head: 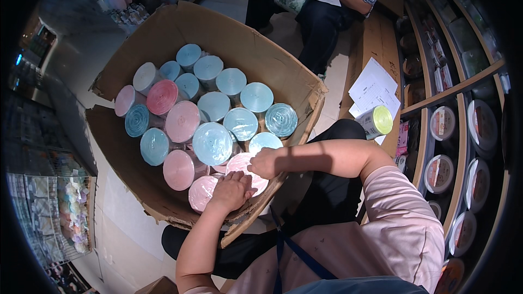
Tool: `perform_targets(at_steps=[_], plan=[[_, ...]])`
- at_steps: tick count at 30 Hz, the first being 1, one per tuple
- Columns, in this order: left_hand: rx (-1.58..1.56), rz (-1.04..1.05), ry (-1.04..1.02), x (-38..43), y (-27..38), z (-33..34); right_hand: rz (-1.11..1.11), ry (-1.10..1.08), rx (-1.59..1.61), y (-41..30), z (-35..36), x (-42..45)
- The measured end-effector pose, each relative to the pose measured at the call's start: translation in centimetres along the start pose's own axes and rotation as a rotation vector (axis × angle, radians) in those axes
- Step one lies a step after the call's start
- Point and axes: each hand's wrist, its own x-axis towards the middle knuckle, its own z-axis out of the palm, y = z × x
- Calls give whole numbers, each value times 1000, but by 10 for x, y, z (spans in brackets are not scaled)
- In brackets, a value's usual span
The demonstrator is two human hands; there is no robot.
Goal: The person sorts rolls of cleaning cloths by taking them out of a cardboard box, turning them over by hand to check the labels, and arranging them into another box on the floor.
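A large open cardboard box (282, 55) holds several plastic-wrapped rolls, their round ends up, in blue, pink and white. My left hand (232, 190) lies with fingers spread over a pink roll (202, 194) near the box's near corner. My right hand (265, 163), fingers curled, rests on the neighbouring pink roll (241, 162); whether it grips the wrap cannot be told. A blue roll (265, 142) stands just beyond that hand. Farther in are a larger blue roll (212, 143) and a deep pink roll (162, 97). Outside the box, a green roll (382, 120) lies on printed papers (372, 85) at the right.
Another person (314, 12) sits beyond the box, holding papers. Shelves (461, 90) with round lidded containers (439, 173) run along the right. A long cardboard carton (384, 45) lies beside them. Wire racks (53, 212) with goods stand at the left. A small box (159, 286) sits at the bottom.
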Motion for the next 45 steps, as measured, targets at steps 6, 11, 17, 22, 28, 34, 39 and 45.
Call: perform_targets(at_steps=[6, 11, 17, 22, 28, 34, 39, 45], plan=[[5, 1, 10, 0, -2, 3, 2, 4, -6, 0, 1, 1], [5, 3, 20, 0, -2, 5, 2, 7, 2, 1, 3, 1], [-8, 7, 9, 0, -1, 4, 2, -9, -1, 1, 2, 0], [-13, -5, -35, 0, 1, -2, -8, -89, 19, 1, -3, 2], [-15, 3, -37, 1, -2, 0, -6, -23, 17, 1, 1, -2], [-631, -201, 429, 0, -14, -39, -116, 230, 443, 22, -32, 1], [-2410, 384, 598, -13, -37, -58, -370, 361, 2136, 30, -85, -32], [-2553, 572, 578, -21, -42, -65, -414, 371, 2188, 21, -92, -40]])
